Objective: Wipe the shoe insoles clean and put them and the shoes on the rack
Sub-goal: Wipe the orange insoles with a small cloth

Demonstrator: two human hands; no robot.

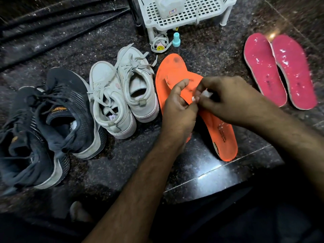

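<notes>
Orange insoles [201, 109] overlap at the frame's centre on the dark stone floor [122, 163], and I see the left hand [178, 106] gripping one, thumb on top. Dark sneakers [45, 120] sit lower left, white sneakers [121, 95] beside them, pink insoles [278, 71] upper right, white rack [184, 14] top centre. My right hand [229, 100] pinches a small white wad [207, 94] against the orange insole.

A small teal plastic bottle [176, 40] stands on the dark speckled stone floor [108, 165], beside a loose bundle of white laces with a yellow smiley charm [160, 45].
</notes>
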